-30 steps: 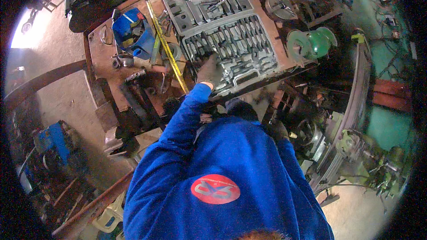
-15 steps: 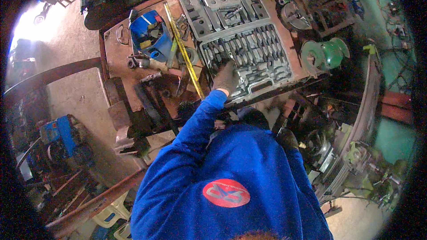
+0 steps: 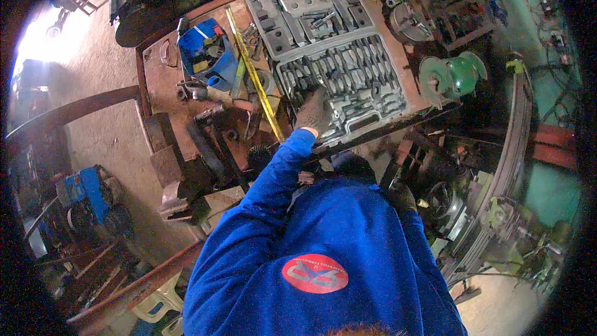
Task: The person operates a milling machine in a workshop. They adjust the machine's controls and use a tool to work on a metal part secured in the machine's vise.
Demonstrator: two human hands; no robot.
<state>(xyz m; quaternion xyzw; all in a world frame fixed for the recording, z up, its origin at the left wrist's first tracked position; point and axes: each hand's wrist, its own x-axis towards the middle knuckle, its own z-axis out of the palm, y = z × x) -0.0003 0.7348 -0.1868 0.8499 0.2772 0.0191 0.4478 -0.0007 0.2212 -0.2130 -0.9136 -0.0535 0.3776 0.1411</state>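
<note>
A grey moulded tool case (image 3: 355, 126) lies unfolded on the bench, its lower half packed with rows of metal tools. My left hand (image 3: 313, 112), in a dark glove, reaches over the near left part of that half. Its fingertips blend into the dark slots, so their grip is hidden. A shiny ring-shaped tool end (image 3: 320, 79) shows just beyond them. In the case's upper half are block-shaped pieces and a few loose metal rods (image 3: 322, 18). Low by my right side is my right hand (image 3: 402, 196), also dark-gloved, its fingers too shadowed to make out.
Left of the case lie a yellow measuring rule (image 3: 254, 74) and a blue bin (image 3: 226, 68) of small parts. A round metal chuck (image 3: 410, 23) and a green spool (image 3: 463, 76) sit to the right. A long metal rail (image 3: 513, 127) stands at far right.
The view has shifted slightly. My left hand stays over the same part of the case, and my right hand remains low at my side.
</note>
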